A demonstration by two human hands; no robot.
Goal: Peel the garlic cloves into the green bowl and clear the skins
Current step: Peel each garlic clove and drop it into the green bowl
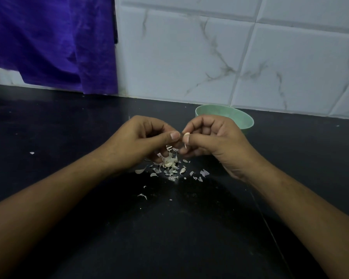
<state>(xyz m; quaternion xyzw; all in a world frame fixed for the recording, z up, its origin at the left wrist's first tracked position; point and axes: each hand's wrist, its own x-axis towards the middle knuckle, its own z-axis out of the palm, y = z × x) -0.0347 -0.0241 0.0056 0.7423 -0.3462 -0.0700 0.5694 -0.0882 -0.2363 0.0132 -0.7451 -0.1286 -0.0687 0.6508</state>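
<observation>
Black counter [69,127]: left hand [141,141] & right hand [212,137] both pinch one garlic clove [186,134] over skins [169,166], w/ green bowl [242,117] just behind.

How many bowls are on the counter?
1. The green bowl sits at the back of the black counter by the tiled wall, just behind the right hand, which hides part of it.
</observation>
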